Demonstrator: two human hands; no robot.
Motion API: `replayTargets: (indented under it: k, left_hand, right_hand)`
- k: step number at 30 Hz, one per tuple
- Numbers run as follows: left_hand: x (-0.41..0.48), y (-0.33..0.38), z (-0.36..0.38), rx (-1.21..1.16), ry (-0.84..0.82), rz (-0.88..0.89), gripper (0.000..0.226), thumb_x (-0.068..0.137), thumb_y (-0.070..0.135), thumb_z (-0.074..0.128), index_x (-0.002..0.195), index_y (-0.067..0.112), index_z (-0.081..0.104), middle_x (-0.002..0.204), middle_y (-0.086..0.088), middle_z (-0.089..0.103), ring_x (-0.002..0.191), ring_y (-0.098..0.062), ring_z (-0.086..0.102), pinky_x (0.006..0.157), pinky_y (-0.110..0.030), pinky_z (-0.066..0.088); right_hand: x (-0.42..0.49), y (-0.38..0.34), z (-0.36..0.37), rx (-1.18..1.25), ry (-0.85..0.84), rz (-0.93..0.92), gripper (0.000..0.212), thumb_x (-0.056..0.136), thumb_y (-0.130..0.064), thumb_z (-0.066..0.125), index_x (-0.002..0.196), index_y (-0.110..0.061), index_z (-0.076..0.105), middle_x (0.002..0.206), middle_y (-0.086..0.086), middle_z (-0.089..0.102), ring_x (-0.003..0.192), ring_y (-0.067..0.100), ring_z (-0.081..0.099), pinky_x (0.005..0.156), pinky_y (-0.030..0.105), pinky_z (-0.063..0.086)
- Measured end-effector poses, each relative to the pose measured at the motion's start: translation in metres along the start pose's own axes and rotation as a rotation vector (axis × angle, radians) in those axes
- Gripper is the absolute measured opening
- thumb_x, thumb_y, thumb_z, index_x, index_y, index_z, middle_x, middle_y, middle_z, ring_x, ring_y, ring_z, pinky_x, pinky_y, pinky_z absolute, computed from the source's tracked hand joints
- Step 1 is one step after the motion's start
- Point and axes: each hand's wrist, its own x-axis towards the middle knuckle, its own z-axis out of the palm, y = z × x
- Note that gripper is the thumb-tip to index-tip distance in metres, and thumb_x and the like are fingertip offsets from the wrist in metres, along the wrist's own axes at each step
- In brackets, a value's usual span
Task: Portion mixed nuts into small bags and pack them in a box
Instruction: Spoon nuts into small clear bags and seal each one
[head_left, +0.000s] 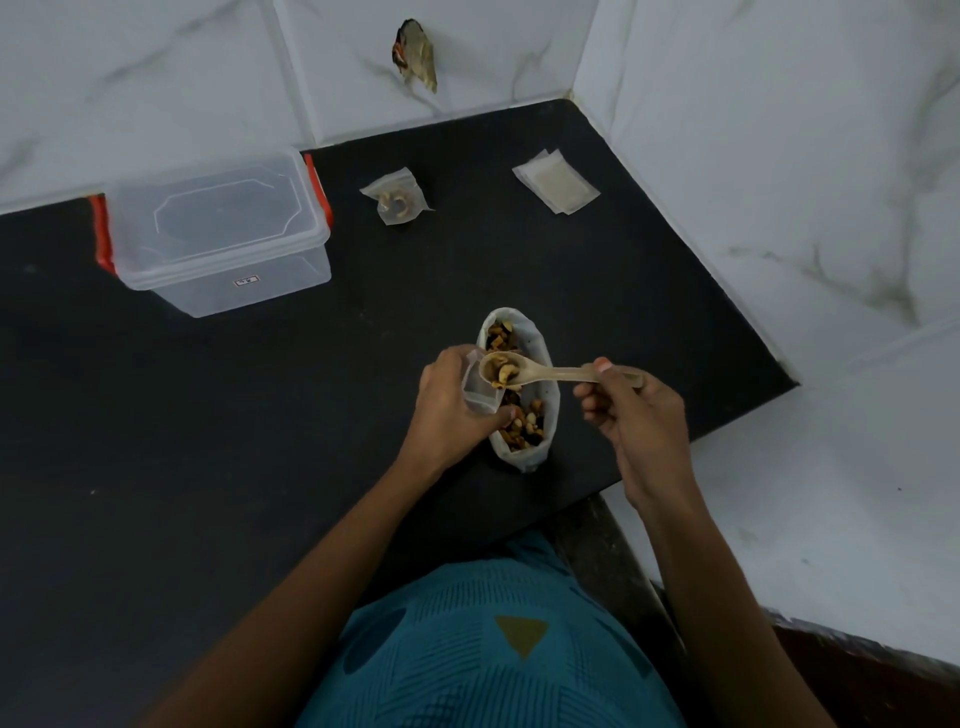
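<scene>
Left hand (451, 401) grips the small bag (477, 391); right hand (635, 415) pinches the loaded spoon (551, 373) — tipped off the bag's mouth, nuts (503, 374) would likely scatter.

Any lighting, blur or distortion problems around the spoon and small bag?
Head view: dim, flat light, slightly soft throughout; wide-angle lens bows the black counter edges; spoon and small bag in the left hand are readable; faint sheen on the clear box.
</scene>
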Motion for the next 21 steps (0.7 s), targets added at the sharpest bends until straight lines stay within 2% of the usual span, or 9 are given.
replayTargets:
  k: [3,6,9,11,14,16,19,21]
  left_hand:
    - [0.000,0.000,0.001,-0.034,0.028,0.022,0.061,0.065,0.021,0.080,0.116,0.018,0.046,0.117,0.002,0.050,0.114,-0.010,0.041,0.089,-0.028,0.044]
    - [0.001,0.003,0.002,-0.067,0.054,0.055,0.055,0.065,0.020,0.080,0.108,0.020,0.046,0.107,0.006,0.053,0.106,-0.010,0.049,0.086,-0.030,0.049]
    - [-0.001,0.012,0.002,-0.139,0.061,0.097,0.048,0.067,0.023,0.078,0.105,0.017,0.049,0.100,0.012,0.055,0.099,-0.002,0.053,0.081,-0.020,0.049]
    - [-0.003,0.016,0.003,-0.172,0.058,0.092,0.045,0.071,0.022,0.075,0.108,0.013,0.052,0.103,0.010,0.055,0.099,0.002,0.050,0.076,-0.009,0.045]
    - [-0.005,0.017,0.003,-0.203,0.066,0.104,0.039,0.074,0.013,0.072,0.108,0.013,0.052,0.104,0.005,0.057,0.099,-0.004,0.053,0.076,-0.008,0.044]
    - [-0.006,0.017,0.002,-0.225,0.067,0.126,0.038,0.073,0.015,0.073,0.106,0.016,0.053,0.103,0.005,0.058,0.098,-0.006,0.055,0.077,-0.011,0.047]
    - [-0.008,0.015,0.001,-0.228,0.049,0.136,0.036,0.072,0.023,0.070,0.103,0.023,0.052,0.106,0.004,0.057,0.101,-0.010,0.055,0.080,-0.015,0.048]
    - [-0.009,0.015,0.001,-0.245,0.046,0.136,0.037,0.069,0.029,0.070,0.100,0.030,0.050,0.105,0.007,0.057,0.102,-0.011,0.056,0.082,-0.019,0.049]
  right_hand:
    - [-0.002,0.002,0.008,-0.134,0.001,-0.152,0.016,0.091,-0.015,0.053,0.078,-0.013,0.064,0.065,-0.001,0.063,0.057,0.002,0.058,0.058,0.015,0.048]
    - [-0.006,0.004,0.016,-0.326,-0.025,-0.366,0.015,0.091,-0.011,0.053,0.080,-0.016,0.062,0.067,-0.005,0.062,0.059,-0.002,0.058,0.058,0.011,0.047]
    - [-0.011,0.009,0.024,-0.523,-0.131,-0.593,0.010,0.090,-0.006,0.055,0.089,-0.007,0.065,0.074,-0.003,0.064,0.065,0.002,0.060,0.064,0.010,0.047]
    - [-0.012,0.011,0.028,-0.648,-0.224,-0.742,0.014,0.087,-0.007,0.054,0.091,0.002,0.065,0.079,0.008,0.067,0.066,0.007,0.062,0.066,0.014,0.048]
    - [-0.010,0.007,0.032,-0.790,-0.313,-0.917,0.027,0.083,-0.013,0.045,0.086,0.005,0.065,0.078,0.015,0.067,0.067,0.024,0.066,0.068,0.028,0.048]
    - [-0.010,0.006,0.030,-0.892,-0.367,-0.969,0.028,0.083,-0.012,0.044,0.085,0.006,0.065,0.080,0.017,0.067,0.069,0.028,0.066,0.065,0.027,0.049]
    - [-0.012,0.007,0.029,-0.955,-0.416,-0.908,0.044,0.087,-0.024,0.035,0.103,0.004,0.065,0.098,0.019,0.065,0.091,0.033,0.061,0.079,0.035,0.045]
    - [-0.012,0.005,0.028,-0.923,-0.392,-0.902,0.040,0.085,-0.022,0.037,0.098,0.004,0.066,0.094,0.018,0.067,0.085,0.032,0.064,0.077,0.028,0.045]
